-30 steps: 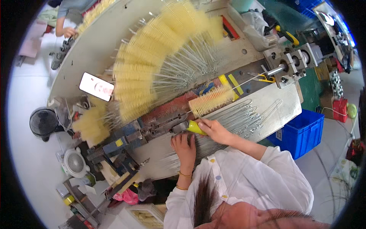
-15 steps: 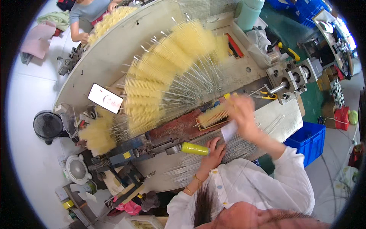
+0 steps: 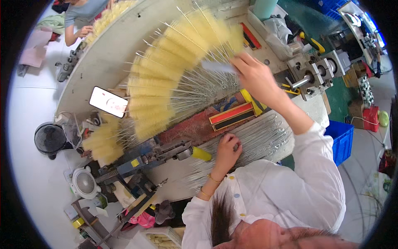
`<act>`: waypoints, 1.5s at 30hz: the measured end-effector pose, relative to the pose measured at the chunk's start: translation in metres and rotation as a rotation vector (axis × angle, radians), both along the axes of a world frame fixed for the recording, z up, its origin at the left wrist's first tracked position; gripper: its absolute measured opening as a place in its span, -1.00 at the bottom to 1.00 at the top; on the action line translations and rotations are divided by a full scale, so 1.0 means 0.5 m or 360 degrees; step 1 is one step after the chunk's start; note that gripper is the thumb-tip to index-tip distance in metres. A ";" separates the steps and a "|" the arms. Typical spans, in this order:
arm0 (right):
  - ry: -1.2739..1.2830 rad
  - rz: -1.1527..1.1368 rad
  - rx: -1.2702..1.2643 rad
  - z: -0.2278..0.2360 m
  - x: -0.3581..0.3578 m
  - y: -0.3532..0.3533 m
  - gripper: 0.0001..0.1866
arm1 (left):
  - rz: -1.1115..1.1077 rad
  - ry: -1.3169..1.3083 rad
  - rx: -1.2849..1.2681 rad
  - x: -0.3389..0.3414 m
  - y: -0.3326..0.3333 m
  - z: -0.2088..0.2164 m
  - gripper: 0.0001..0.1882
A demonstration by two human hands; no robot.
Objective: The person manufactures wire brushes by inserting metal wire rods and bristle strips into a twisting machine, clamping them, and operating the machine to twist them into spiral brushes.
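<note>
My right hand (image 3: pixel 257 79) reaches over the middle of the bench. Its fingers are closed on a flat whitish piece (image 3: pixel 217 67), blurred by motion, near the inner wire ends of the fanned yellow bristle brushes (image 3: pixel 157 89). My left hand (image 3: pixel 228 151) rests with curled fingers at the upper edge of a spread of thin metal wires (image 3: pixel 261 139); what its fingers hold, if anything, is hidden. A narrow red and black tray (image 3: pixel 232 117) lies just beyond that hand. Left of the hand, a yellow-green cylindrical grip (image 3: pixel 201 153) sticks out from the machine's metal arm (image 3: pixel 166 153).
A clamp-like metal fixture (image 3: pixel 313 81) stands at the right end of the bench. A lit phone (image 3: pixel 108 102) leans at the left, above a smaller brush pile (image 3: pixel 105 143). A blue crate (image 3: pixel 340 139) is on the right. Another person (image 3: pixel 83 16) works beyond the bench's far wall.
My right hand has moved up and away from the tray with the whitish piece. The bristle strip in the tray is gone from it. My left hand has come off the yellow-green grip.
</note>
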State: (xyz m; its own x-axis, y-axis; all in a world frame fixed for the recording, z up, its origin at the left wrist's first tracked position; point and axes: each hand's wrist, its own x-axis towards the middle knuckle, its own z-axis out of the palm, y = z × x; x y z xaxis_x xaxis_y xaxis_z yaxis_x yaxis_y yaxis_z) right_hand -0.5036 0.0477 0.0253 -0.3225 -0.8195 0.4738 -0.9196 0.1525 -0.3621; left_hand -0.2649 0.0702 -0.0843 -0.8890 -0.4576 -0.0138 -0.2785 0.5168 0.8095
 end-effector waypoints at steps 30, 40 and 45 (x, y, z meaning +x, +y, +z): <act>-0.0007 0.0137 0.0652 0.011 -0.068 0.171 -0.85 | 0.0190 0.0181 0.0414 0.019 -0.028 0.096 -0.87; 0.0274 -0.0465 0.0915 0.032 -0.108 0.193 -0.91 | 0.0321 0.0367 -0.0063 -0.069 0.026 0.102 -0.85; 0.0155 -0.0131 0.0193 0.045 -0.079 0.169 -0.87 | 0.0391 0.0349 0.0025 -0.045 0.000 0.110 -0.86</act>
